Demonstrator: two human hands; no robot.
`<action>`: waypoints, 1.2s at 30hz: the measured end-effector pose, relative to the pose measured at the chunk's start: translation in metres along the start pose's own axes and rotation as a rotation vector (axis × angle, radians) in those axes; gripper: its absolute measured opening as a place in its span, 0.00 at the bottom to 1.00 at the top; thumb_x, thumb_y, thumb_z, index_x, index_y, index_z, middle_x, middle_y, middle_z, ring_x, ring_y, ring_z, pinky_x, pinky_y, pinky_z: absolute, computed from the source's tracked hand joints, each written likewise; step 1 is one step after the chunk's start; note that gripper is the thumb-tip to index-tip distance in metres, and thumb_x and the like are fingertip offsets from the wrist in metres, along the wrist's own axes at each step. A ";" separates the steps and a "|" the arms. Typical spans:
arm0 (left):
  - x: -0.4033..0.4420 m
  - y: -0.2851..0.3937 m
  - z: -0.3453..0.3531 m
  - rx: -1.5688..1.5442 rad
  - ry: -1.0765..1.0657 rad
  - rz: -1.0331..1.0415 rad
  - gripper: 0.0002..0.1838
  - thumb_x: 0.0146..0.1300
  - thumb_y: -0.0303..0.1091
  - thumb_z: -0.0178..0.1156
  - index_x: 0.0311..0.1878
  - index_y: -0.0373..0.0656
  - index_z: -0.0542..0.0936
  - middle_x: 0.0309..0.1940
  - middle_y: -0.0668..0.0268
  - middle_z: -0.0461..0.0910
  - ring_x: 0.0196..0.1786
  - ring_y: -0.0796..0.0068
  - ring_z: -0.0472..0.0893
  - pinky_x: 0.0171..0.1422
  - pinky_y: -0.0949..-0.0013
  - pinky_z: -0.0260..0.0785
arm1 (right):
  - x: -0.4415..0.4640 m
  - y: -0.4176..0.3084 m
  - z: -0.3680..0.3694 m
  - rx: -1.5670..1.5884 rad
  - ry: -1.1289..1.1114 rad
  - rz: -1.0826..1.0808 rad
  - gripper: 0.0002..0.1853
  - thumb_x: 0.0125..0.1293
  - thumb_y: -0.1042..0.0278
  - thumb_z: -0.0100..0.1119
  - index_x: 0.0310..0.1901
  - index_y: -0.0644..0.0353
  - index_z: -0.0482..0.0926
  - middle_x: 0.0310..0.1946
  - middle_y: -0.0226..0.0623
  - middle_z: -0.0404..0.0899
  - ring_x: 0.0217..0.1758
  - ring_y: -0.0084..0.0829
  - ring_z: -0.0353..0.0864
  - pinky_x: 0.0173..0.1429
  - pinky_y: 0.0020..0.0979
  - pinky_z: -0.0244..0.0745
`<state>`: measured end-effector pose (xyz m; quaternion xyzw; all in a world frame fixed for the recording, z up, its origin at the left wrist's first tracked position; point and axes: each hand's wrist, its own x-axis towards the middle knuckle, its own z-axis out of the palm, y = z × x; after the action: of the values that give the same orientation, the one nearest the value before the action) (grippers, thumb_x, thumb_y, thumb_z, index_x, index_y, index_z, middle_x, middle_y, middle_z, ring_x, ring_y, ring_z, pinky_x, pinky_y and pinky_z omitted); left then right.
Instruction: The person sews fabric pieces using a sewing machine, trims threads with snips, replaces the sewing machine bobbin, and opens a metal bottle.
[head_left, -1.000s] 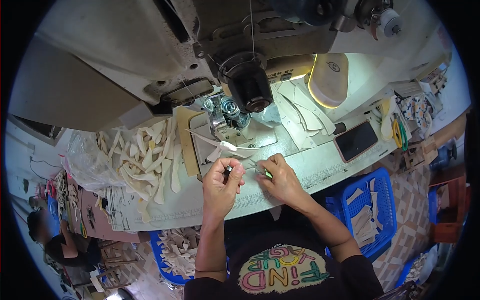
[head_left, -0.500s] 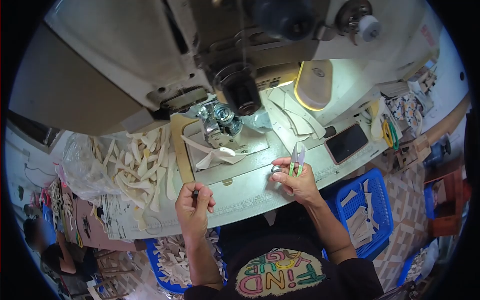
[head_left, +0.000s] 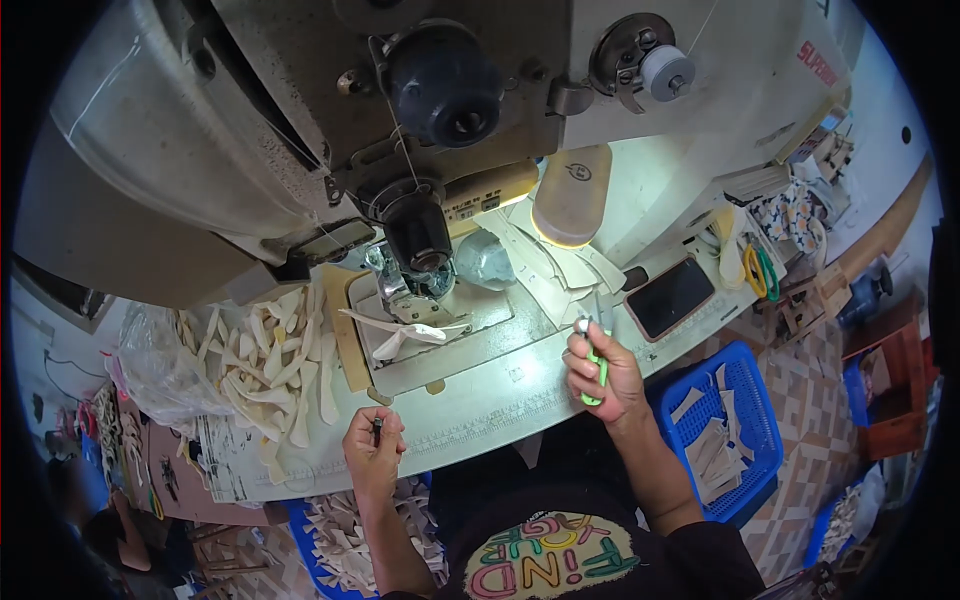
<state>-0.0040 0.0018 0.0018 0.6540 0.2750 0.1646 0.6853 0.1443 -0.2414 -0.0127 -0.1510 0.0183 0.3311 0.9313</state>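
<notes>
Gripping green-handled scissors (head_left: 602,373) in a curled right hand (head_left: 619,380) near the phone (head_left: 670,299), ideally keeping the blades (head_left: 599,312) clear of the fingers (head_left: 580,373); pinching a small dark piece (head_left: 377,427) in a nearly closed left hand (head_left: 371,447) by the surface's (head_left: 480,390) front edge.

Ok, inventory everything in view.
Flat worktable: one, pale, centre
Metal sewing machine: one, grey, top
Curved pieces: many, cream, table left
Plastic bag: one, clear, beside them
Forked piece: one, cream, below machine
Rectangular phone: one, black, table right
Flat strips: several, cream, left of phone
Looped handles: several, yellow and green, right
Plastic baskets: several, blue, below table
Metal snips: one, green handle, in right grip
Small object: one, dark, in left grip
Person: one, dark sleeve, far left
Left grip: one, bare, table edge
Right grip: one, bare, near phone
</notes>
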 end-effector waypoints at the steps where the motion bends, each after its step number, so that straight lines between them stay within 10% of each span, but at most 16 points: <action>1: 0.004 -0.009 -0.002 -0.072 -0.019 0.003 0.04 0.62 0.29 0.55 0.36 0.41 0.72 0.23 0.70 0.72 0.21 0.88 0.68 0.21 0.84 0.57 | -0.001 -0.003 0.004 0.020 0.010 -0.011 0.06 0.67 0.66 0.47 0.37 0.58 0.70 0.23 0.30 0.70 0.15 0.17 0.62 0.11 0.17 0.54; 7: 0.010 -0.009 0.018 -0.751 -0.308 -0.115 0.18 0.68 0.43 0.44 0.51 0.38 0.68 0.47 0.52 0.72 0.50 0.60 0.74 0.55 0.64 0.67 | -0.017 -0.007 0.033 -0.760 0.262 -0.340 0.05 0.58 0.75 0.56 0.35 0.64 0.71 0.18 0.23 0.65 0.14 0.12 0.59 0.12 0.16 0.51; 12: 0.002 0.017 0.070 -0.743 -0.404 -0.256 0.19 0.70 0.42 0.39 0.53 0.37 0.65 0.54 0.46 0.68 0.57 0.54 0.71 0.60 0.60 0.66 | -0.024 0.030 0.045 -1.151 0.108 -0.218 0.08 0.53 0.77 0.64 0.34 0.63 0.74 0.19 0.19 0.66 0.21 0.09 0.61 0.24 0.14 0.59; 36: -0.003 0.012 0.084 -0.426 -0.512 -0.113 0.17 0.70 0.37 0.40 0.56 0.37 0.64 0.56 0.55 0.68 0.53 0.73 0.71 0.55 0.71 0.65 | -0.008 0.042 0.047 -1.218 -0.141 -0.109 0.13 0.53 0.73 0.64 0.39 0.63 0.74 0.19 0.22 0.68 0.22 0.11 0.63 0.28 0.17 0.62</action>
<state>0.0448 -0.0662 0.0134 0.4999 0.0891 0.0103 0.8614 0.1093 -0.2016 0.0215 -0.6342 -0.2435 0.2431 0.6924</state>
